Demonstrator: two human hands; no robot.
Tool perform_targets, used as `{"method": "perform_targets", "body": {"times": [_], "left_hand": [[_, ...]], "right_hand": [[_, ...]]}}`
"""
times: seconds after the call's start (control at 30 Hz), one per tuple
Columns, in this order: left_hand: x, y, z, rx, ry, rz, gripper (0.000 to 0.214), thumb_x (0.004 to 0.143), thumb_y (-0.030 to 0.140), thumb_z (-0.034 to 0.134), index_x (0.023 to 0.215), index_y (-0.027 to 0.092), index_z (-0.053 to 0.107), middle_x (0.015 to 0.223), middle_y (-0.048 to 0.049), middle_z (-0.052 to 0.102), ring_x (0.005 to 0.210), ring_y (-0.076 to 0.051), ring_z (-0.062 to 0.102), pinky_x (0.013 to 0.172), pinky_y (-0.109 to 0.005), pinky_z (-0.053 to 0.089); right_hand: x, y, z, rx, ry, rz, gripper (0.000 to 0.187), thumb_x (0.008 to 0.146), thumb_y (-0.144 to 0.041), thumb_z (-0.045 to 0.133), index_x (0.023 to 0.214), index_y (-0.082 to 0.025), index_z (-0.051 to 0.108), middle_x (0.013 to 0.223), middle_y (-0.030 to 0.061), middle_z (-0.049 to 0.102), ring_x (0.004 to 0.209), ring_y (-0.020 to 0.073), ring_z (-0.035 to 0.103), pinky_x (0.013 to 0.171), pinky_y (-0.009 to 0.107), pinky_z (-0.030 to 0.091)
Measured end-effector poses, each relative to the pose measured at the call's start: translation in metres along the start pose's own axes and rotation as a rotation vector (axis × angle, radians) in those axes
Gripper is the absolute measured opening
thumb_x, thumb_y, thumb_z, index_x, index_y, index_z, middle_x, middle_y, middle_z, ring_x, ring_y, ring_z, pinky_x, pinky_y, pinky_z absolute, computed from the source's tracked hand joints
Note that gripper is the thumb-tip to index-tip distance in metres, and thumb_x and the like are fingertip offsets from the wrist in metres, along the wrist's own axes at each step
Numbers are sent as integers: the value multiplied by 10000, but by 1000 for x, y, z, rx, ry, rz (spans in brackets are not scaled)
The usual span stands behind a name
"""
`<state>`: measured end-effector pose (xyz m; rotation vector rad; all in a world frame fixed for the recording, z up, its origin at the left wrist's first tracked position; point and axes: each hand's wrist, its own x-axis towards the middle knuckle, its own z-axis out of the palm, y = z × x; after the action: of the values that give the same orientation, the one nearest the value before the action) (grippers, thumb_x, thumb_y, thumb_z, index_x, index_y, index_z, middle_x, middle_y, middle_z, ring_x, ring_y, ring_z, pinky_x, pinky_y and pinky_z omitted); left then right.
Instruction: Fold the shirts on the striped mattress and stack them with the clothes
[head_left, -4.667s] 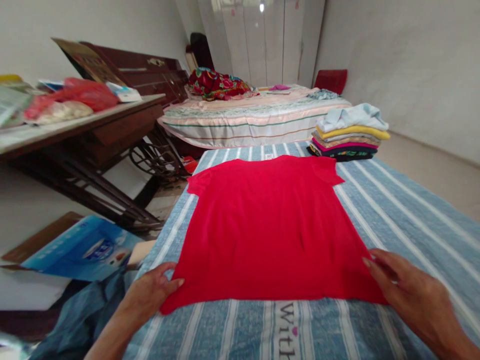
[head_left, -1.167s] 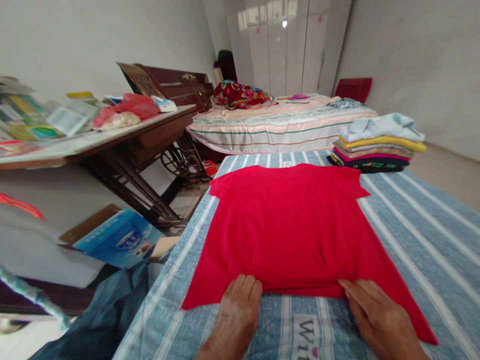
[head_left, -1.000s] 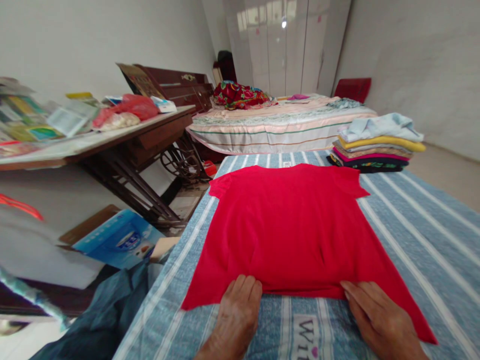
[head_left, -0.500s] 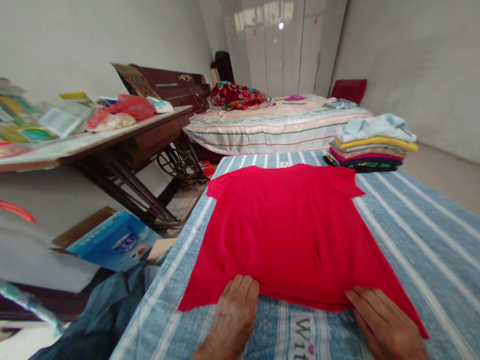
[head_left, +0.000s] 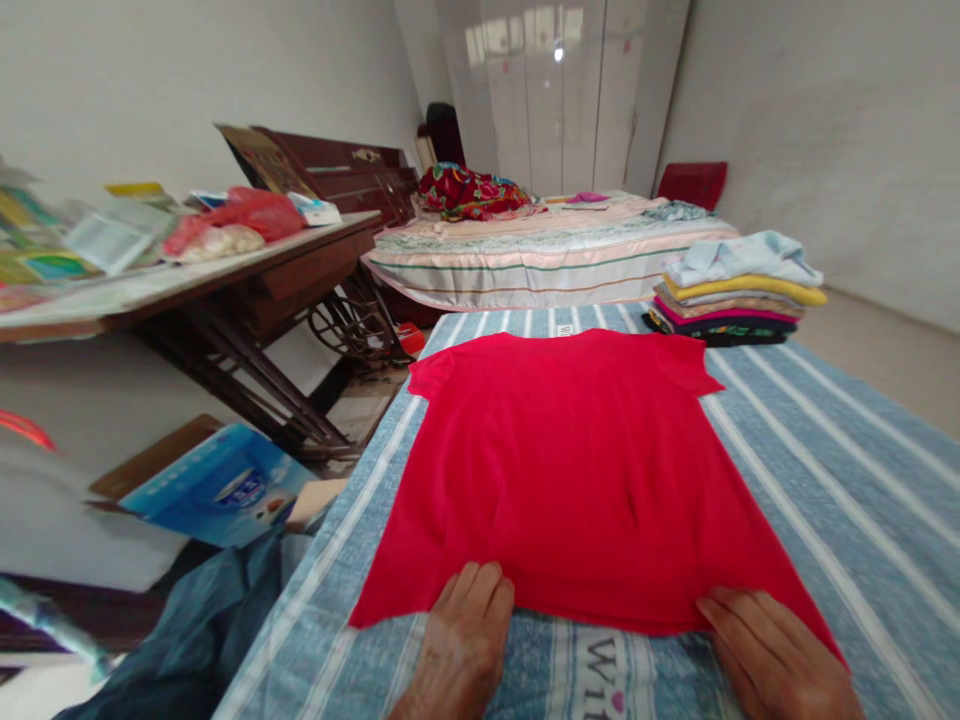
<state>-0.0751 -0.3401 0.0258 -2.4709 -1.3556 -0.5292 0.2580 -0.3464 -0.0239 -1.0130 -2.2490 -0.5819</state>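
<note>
A red T-shirt (head_left: 577,460) lies spread flat on a blue striped bedsheet (head_left: 840,470), its sleeves toward the far end. My left hand (head_left: 461,650) rests flat with fingers together on the shirt's near hem, left of centre. My right hand (head_left: 776,660) lies flat on the near hem toward the right corner, fingers stretched out. Neither hand grips anything; both press the cloth against the sheet.
A stack of folded clothes (head_left: 739,290) sits at the far right of the sheet. Beyond is a second bed (head_left: 540,250) with a floral bundle. At left stands a cluttered wooden table (head_left: 187,280), with a blue box (head_left: 217,485) on the floor below.
Both hands have slid toward me with the shirt's near hem, which now lies closer and flatter. Earlier they held the outer bottom corners; now they are nearer the middle.
</note>
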Motion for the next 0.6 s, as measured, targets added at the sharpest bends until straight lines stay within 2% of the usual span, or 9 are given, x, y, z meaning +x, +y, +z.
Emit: {"method": "perform_targets", "body": {"times": [0.07, 0.23, 0.4, 0.6], "left_hand": [[-4, 0, 3, 0, 12, 8, 243, 841, 41, 370, 909, 150, 577, 900, -68, 598, 790, -190, 534, 710, -327, 473], [-11, -4, 12, 11, 141, 46, 298, 835, 24, 328, 893, 149, 592, 877, -71, 612, 803, -190, 543, 724, -321, 468], [-14, -11, 11, 61, 115, 103, 318, 813, 6, 356, 930, 159, 609, 952, -65, 632, 908, -206, 557, 811, -323, 464], [-8, -13, 5, 62, 62, 117, 331, 805, 1, 346, 913, 163, 614, 936, -66, 644, 881, -203, 574, 803, -314, 465]], "right_hand": [[-3, 2, -1, -1, -18, -9, 290, 856, -63, 370, 944, -154, 631, 849, 68, 684, 811, 188, 620, 789, 327, 448], [-7, 2, -6, -22, -61, -42, 292, 852, -97, 390, 974, -193, 637, 887, 56, 687, 838, 180, 621, 780, 303, 455], [-3, -5, -8, -3, -92, 80, 313, 819, -48, 396, 963, -194, 634, 914, 62, 683, 858, 189, 615, 798, 329, 449], [4, -9, -2, 32, -40, 123, 336, 830, -47, 344, 911, -190, 637, 854, 51, 673, 815, 187, 592, 769, 315, 433]]}}
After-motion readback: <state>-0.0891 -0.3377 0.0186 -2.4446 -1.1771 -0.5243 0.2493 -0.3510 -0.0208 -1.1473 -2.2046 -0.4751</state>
